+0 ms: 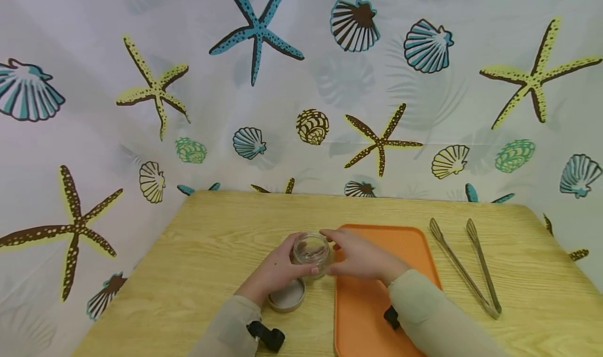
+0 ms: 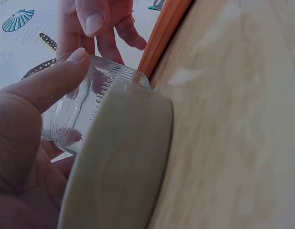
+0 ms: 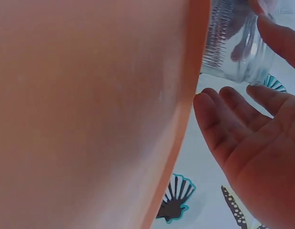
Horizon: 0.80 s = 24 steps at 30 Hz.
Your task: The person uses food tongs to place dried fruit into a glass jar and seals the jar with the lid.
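A clear glass jar (image 1: 312,252) with a wide open mouth stands on the wooden table, at the left edge of the orange tray. My left hand (image 1: 279,267) holds it from the left, its thumb along the near side of the glass and the fingers behind. On the jar's other side, my right hand (image 1: 360,256) is spread with relaxed fingers and grips nothing. In the right wrist view a gap shows between those fingers (image 3: 242,114) and the glass. A round, pale lid (image 1: 287,297) lies just below my left hand; it looms large in the left wrist view.
The orange tray (image 1: 363,315) lies under my right forearm, with a raised rim. To its right are metal tongs (image 1: 459,265), spread wide, hinge toward me. A cloth (image 1: 301,95) printed with shells and starfish hangs behind and beside the table (image 1: 226,215).
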Tool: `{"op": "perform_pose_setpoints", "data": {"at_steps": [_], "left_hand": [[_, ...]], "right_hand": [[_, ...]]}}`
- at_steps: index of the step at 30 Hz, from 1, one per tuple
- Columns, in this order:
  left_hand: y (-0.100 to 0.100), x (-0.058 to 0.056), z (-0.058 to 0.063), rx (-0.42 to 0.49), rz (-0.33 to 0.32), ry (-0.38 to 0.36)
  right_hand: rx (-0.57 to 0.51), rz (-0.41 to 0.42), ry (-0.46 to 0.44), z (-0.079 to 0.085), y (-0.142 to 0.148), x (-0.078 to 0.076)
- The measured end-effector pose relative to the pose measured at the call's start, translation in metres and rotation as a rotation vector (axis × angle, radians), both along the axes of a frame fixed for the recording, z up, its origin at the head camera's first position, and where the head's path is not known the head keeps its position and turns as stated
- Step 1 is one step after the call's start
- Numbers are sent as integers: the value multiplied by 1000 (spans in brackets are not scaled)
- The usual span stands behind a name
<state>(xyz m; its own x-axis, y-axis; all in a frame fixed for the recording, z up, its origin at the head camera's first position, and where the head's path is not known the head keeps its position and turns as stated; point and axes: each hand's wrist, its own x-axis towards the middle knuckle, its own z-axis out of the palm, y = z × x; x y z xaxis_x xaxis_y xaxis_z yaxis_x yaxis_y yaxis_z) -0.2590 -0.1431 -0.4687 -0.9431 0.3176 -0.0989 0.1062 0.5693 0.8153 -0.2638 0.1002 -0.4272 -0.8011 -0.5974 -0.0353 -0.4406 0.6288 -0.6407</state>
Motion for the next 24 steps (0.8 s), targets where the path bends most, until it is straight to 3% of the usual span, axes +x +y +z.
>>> {"op": "perform_pose_setpoints", "data": {"at_steps": [14,17,24], "left_hand": [[-2,1,3,38,-29,-14],[-4,2,5,17,-52,-17],[-13,12,17,-145,-141,-76]], "right_hand": [[-41,29,-95,-12,-18,-23],[-22,31,-99,-14,-18,-25],[20,20,-70,-16,-16,-26]]}}
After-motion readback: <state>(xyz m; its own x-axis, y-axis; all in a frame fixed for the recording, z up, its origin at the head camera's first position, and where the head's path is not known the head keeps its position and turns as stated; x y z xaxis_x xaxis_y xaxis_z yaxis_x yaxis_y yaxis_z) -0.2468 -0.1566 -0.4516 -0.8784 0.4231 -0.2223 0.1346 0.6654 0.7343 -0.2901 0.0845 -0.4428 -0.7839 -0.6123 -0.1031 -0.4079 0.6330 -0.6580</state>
